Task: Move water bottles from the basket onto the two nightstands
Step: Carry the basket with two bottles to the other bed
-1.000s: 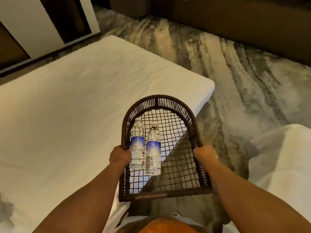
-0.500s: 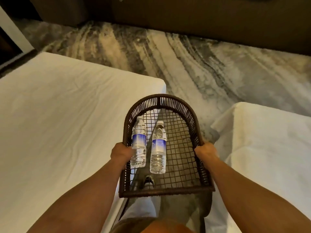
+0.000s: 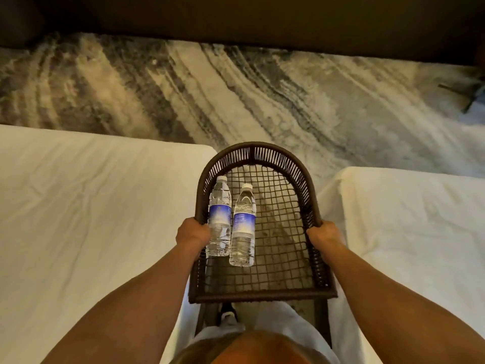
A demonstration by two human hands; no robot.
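I hold a dark brown wicker basket [image 3: 309, 200] level in front of me, over the gap between two beds. My left hand [image 3: 193, 232] grips its left rim and my right hand [image 3: 324, 236] grips its right rim. Two clear water bottles with blue labels lie side by side on the mesh bottom, caps pointing away from me. The left bottle [image 3: 220, 215] rests against the left rim by my left hand. The right bottle [image 3: 243, 227] lies just beside it. No nightstand is in view.
A white bed [image 3: 91, 219] fills the left side and another white bed [image 3: 420, 232] the right, with a narrow aisle between them. Beyond lies grey streaked carpet [image 3: 236, 93] and a dark wall or furniture front [image 3: 249, 19]. A dark stand foot [image 3: 469, 95] shows at far right.
My view has swung to the right: the left bed slid leftward and the right bed came fully into view. The basket stays in both hands; the bottles shifted slightly on the mesh.
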